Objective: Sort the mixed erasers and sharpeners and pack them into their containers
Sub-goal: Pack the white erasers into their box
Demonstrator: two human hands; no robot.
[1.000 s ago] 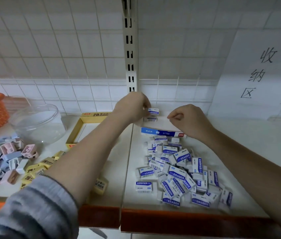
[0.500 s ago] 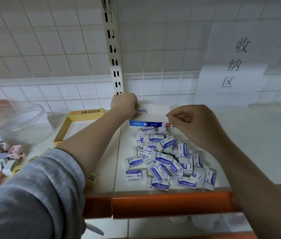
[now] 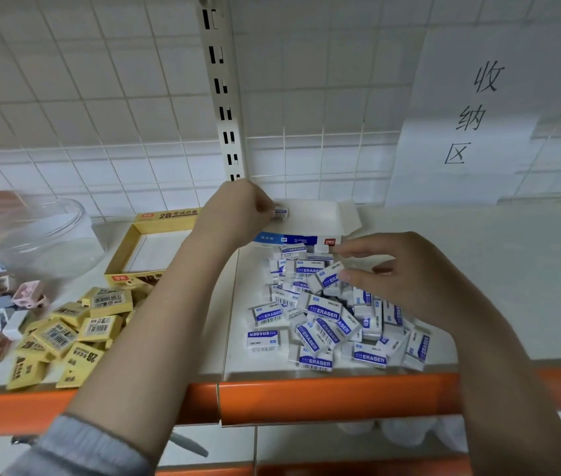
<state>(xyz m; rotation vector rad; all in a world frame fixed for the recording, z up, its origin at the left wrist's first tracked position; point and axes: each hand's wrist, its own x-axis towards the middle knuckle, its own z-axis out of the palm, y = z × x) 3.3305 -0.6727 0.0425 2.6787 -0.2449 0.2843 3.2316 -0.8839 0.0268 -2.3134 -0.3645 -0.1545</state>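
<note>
right hand (image 3: 406, 280) uncurled from a fist, fingers now spread, lowered onto the pile of white erasers (image 3: 327, 310), fingertips touching the top ones, left hand (image 3: 234, 214) with its pinched eraser (image 3: 279, 212) now inside the open white box (image 3: 310, 221)

Stationery stock is lying in bulk on a retail-style shelf (image 3: 499, 269) with an orange front lip (image 3: 323, 396), suggesting a shop or stockroom. A slotted metal upright (image 3: 223, 97) is running up the white tiled wall (image 3: 66, 97), and a paper sign (image 3: 471, 115) with handwritten Chinese characters is marking this bay
</note>
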